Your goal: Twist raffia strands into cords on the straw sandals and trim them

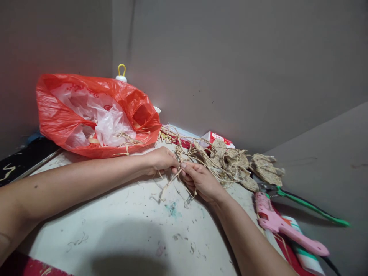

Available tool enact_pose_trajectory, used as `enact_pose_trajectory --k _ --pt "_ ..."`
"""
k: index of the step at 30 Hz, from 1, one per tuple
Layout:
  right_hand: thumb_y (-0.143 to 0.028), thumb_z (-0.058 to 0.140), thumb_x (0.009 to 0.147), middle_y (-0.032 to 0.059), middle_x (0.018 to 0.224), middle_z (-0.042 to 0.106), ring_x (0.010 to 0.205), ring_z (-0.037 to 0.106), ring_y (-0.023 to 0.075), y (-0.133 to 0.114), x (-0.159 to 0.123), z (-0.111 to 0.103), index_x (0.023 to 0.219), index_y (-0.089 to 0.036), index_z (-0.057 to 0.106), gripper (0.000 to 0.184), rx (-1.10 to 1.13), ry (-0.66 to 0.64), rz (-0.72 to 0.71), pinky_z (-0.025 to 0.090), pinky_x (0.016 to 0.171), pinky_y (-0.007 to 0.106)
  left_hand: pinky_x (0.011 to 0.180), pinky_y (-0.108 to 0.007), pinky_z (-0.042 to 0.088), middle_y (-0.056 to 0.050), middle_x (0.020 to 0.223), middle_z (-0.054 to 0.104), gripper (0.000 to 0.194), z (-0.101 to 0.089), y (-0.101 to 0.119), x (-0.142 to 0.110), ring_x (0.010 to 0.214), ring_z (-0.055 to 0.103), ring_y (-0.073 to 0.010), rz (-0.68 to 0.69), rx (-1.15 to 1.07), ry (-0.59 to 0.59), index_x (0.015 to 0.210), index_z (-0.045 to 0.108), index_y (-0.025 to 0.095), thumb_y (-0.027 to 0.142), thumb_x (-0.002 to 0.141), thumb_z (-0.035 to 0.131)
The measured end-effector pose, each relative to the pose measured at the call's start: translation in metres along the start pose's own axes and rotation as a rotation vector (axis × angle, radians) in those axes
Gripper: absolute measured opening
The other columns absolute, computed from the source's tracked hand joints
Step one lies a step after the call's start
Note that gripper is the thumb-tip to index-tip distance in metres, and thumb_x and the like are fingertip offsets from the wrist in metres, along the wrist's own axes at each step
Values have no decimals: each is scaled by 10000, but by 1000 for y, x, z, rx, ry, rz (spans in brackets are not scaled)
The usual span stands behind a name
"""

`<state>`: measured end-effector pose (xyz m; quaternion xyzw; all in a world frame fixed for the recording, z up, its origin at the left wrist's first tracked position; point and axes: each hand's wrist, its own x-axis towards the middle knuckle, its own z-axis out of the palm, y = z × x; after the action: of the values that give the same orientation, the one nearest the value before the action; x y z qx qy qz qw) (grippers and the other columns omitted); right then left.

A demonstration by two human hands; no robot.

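Note:
My left hand (161, 160) and my right hand (201, 181) meet over a stained white tabletop (120, 222), both pinched on thin tan raffia strands (172, 180) that hang down between them. The strands run back to a tangle of raffia and several small woven straw pieces (230, 163) lying just right of my right hand.
A red plastic bag (94, 115) holding white plastic sits at the back left. A pink glue gun (276, 222) and green-handled pliers (301, 201) lie at the right. A red and white box (217, 138) stands by the grey wall, and a white bottle top with a yellow loop (121, 73) shows behind the bag.

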<state>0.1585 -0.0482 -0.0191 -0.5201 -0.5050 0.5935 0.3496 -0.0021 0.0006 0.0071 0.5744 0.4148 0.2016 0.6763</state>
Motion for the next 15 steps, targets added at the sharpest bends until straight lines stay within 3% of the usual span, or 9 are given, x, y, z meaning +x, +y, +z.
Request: enact_pose_trajectory --k 8,15 --pt "-560 550 807 -84 496 245 430 167 67 1 0 3 688 -191 493 392 -117 45 -60 126 381 213 360 -214 132 37 330 388 249 4 6 -2 304 195 -26 -143 -167 27 445 515 113 55 686 493" --pt "-488 564 821 -84 550 249 451 144 62 -6 -5 2 799 -187 513 306 40 -91 25 93 396 201 366 -215 175 49 367 416 210 7 6 -5 309 253 -35 -111 -58 114 462 491 135 65 658 512"
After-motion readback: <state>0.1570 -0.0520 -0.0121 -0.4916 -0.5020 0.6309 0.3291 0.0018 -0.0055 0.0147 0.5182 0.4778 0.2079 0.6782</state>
